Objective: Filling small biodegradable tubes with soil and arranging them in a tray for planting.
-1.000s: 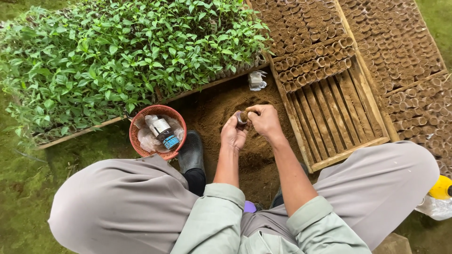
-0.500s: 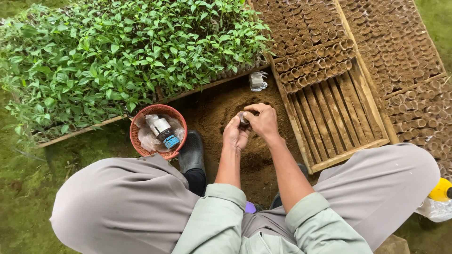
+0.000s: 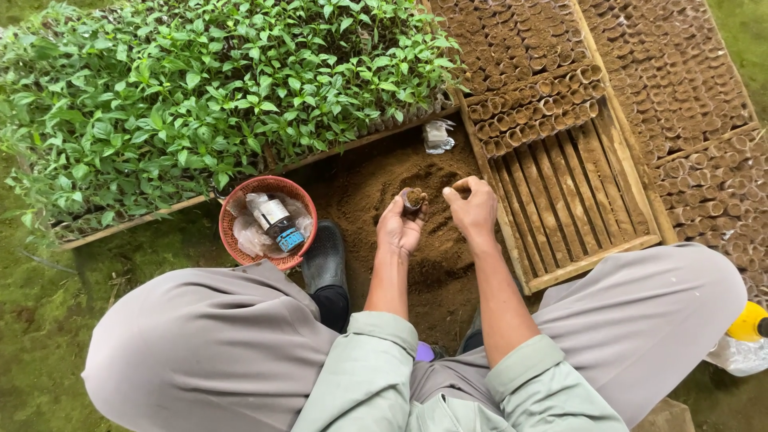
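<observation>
Hands, centre of frame, above a mound of loose brown soil point(image 3: 416, 240). Left hand point(image 3: 400, 228): fingers curled round a small soil-filled paper pot point(image 3: 414, 198), held upright at the fingertips. Right hand point(image 3: 474, 210): fingers bunched together just beside the pot, closed; whether it grips soil cannot be told.

Seedling tray point(image 3: 208, 104), upper left: dense green leafy plants in a wooden frame. Slatted wooden tray point(image 3: 568, 192), right of centre: rows of small paper pots at its far end, bare slats nearer. Further trays of pots, upper right. Red woven basket point(image 3: 268, 222), left of the hands: a small bottle point(image 3: 278, 222) and clear plastic inside. Black boot point(image 3: 324, 256) beside the basket.
</observation>
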